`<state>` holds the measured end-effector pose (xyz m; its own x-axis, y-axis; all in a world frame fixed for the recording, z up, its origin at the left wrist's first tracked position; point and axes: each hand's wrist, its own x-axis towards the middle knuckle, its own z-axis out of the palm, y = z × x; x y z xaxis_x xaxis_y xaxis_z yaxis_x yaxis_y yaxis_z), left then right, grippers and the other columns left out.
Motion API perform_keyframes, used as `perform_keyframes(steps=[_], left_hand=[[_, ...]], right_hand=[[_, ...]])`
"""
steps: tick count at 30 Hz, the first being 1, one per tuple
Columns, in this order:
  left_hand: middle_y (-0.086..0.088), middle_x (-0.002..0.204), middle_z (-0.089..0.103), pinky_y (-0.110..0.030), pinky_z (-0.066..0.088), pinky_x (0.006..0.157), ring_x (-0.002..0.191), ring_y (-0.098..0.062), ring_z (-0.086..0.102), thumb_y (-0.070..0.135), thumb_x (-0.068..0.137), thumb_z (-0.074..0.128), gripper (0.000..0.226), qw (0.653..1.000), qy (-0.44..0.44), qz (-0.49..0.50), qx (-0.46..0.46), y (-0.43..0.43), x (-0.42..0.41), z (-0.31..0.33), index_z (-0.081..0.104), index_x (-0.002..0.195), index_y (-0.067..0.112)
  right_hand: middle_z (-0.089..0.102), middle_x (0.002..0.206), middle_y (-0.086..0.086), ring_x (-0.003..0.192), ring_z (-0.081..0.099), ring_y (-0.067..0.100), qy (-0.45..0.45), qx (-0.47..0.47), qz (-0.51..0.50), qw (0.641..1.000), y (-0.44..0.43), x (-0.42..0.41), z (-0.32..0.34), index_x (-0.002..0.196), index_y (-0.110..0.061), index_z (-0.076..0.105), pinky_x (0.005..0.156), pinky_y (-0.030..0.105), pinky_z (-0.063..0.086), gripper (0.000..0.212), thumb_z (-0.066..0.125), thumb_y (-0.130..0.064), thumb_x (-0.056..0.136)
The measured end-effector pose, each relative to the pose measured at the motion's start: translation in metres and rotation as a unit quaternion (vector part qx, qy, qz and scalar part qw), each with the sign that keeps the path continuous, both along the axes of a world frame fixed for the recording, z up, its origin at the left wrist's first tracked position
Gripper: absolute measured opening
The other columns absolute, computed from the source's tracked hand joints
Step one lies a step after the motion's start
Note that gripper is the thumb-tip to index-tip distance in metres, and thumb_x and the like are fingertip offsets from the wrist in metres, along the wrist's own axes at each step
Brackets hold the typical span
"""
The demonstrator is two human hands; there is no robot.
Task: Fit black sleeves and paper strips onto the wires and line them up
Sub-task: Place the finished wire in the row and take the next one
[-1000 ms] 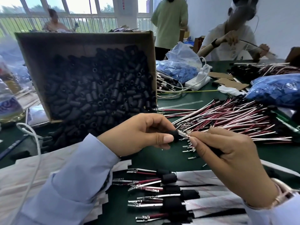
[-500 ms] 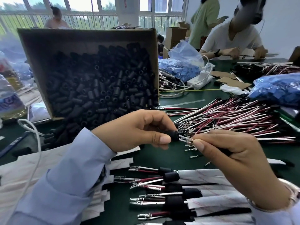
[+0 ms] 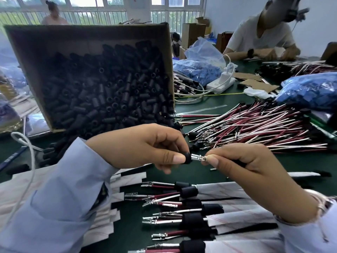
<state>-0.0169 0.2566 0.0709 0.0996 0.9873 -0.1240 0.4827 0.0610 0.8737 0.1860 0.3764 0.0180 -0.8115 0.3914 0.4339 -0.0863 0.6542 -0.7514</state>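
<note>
A single wide-angle camera, worn on the person's head, looks forward and down across the green table (image 3: pixel 237 104). It sits close: the left hand (image 3: pixel 145 145) and right hand (image 3: pixel 255 172) fill the lower middle of the frame. The cardboard box (image 3: pixel 87 37) takes the upper left, and the windows (image 3: pixel 102 8) run along the top edge, far off.

Soft daylight enters by the windows (image 3: pixel 102 15) far beyond the fingers (image 3: pixel 177 158), where the view washes out pale. Near the fingers the green surface (image 3: pixel 228 101) is evenly lit, shadows faint. Left of them the frame's edge blurs and bends; the box (image 3: pixel 91 26) lies dark inside.
</note>
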Motion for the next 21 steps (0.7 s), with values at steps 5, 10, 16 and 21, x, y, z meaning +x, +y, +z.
perform_keyframes(steps=[5,10,16,21], left_hand=[[-0.002,0.075,0.062,-0.021,0.049,0.063,0.061,-0.010,0.058,0.025,0.085,0.052,0.030,1.000,0.012,0.010,0.004,-0.002,0.004,0.003,0.063,0.100,0.001],[0.003,0.067,0.061,-0.017,0.045,0.057,0.053,-0.008,0.054,0.032,0.083,0.047,0.044,0.999,-0.031,0.042,0.011,0.000,0.010,0.003,0.060,0.098,-0.007],[0.002,0.062,0.059,-0.015,0.044,0.052,0.049,-0.007,0.049,0.031,0.083,0.050,0.036,0.995,-0.069,0.078,0.008,0.003,0.013,0.003,0.062,0.091,-0.001],[-0.003,0.067,0.062,-0.015,0.047,0.053,0.052,-0.007,0.056,0.030,0.083,0.055,0.031,0.994,-0.050,0.094,0.023,0.008,0.018,-0.003,0.065,0.092,0.001]], right_hand=[[0.068,0.072,0.003,0.065,0.061,0.015,-0.002,-0.022,0.010,1.000,0.001,-0.002,0.000,0.093,-0.028,0.073,0.060,0.021,0.049,0.017,0.060,-0.037,0.088],[0.064,0.070,-0.005,0.066,0.061,0.014,0.047,0.081,-0.048,0.994,-0.004,-0.003,-0.001,0.093,-0.022,0.075,0.059,0.025,0.047,0.024,0.054,-0.034,0.092],[0.067,0.076,-0.008,0.068,0.064,0.012,0.031,0.156,-0.070,0.985,-0.006,-0.002,-0.001,0.099,-0.019,0.073,0.057,0.032,0.051,0.026,0.051,-0.033,0.095],[0.067,0.076,-0.012,0.067,0.064,0.009,0.015,0.181,-0.089,0.979,-0.010,-0.003,0.000,0.100,-0.021,0.072,0.057,0.032,0.051,0.025,0.051,-0.034,0.095]])
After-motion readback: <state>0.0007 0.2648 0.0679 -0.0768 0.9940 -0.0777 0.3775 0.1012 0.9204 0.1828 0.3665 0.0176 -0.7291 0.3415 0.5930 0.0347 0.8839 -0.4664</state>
